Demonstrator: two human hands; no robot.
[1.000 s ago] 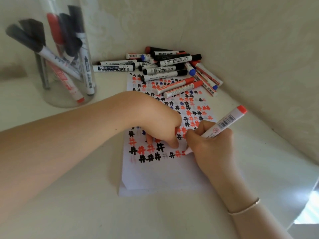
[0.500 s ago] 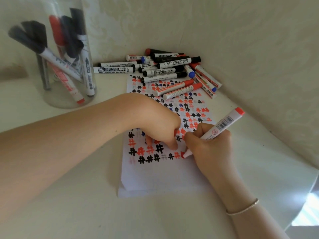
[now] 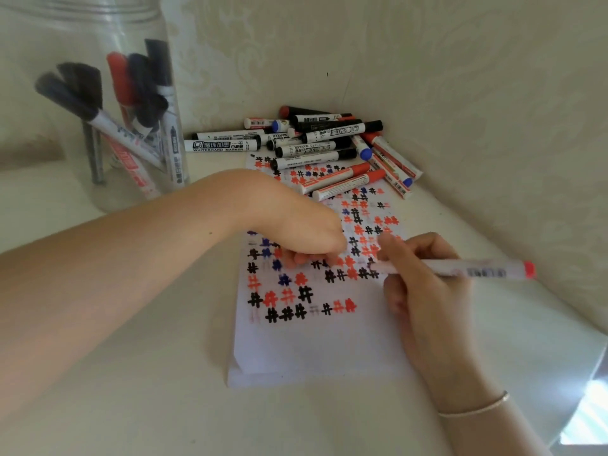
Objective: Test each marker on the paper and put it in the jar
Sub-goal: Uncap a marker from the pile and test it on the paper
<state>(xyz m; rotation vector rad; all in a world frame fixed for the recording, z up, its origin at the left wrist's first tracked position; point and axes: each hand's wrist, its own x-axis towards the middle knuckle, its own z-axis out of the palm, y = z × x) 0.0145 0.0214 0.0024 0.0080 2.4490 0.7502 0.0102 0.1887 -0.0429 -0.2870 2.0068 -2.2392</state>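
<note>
a pale, cream-coloured surface point(image 3: 138, 390) fills a corner where two walls point(image 3: 460, 93) papered in a faint raised pattern meet. on it lies a sheet of white paper point(image 3: 312, 350), its upper two thirds crowded with small hash marks in black, red and blue, its lower part bare. the right hand point(image 3: 424, 291) has its grip closed round a white marker point(image 3: 460, 268) with a red end — the marker lies almost level, its tip hidden behind the fingers, above the paper's right edge. the left hand point(image 3: 302, 232) rests on the middle of the sheet, fingers curled under; whether its grip holds anything cannot be told. a thin bracelet point(image 3: 473, 408) circles the right wrist. at the back, in the corner, a loose pile of markers point(image 3: 329, 146) with black, red and blue caps lies partly on the top edge of the paper. well to the left stands a clear jar point(image 3: 98, 44) holding several markers upright and leaning — mostly dark caps, one red. bright light glints at the lower right edge of the surface.
</note>
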